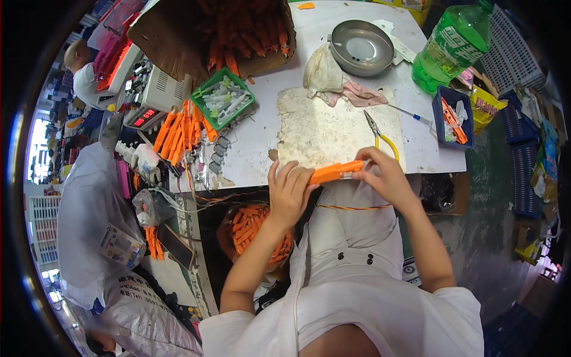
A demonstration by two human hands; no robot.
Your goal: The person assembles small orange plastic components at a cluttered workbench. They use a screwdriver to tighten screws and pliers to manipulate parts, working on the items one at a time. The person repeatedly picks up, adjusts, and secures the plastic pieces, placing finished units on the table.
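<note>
Between my two hands, just off the table's front edge, lies a long orange plastic piece (329,173). My left hand (289,191) is wrapped round its left end, the thumb along the near side. At the other end, the fingers of my right hand (380,174) pinch the tip, where a small pale part shows. Pliers with yellow handles (386,143) rest on the worn board (309,134) beyond my right hand. A twisted orange and brown wire (357,207) crosses my lap below the piece.
A carton (160,35) of orange parts stands at the back left, near a green basket (251,98) of clear pieces. A round metal pan (361,50), cloth (323,68), screwdriver (410,114), green bottle (452,44) and dark blue bin (441,119) occupy the far and right side.
</note>
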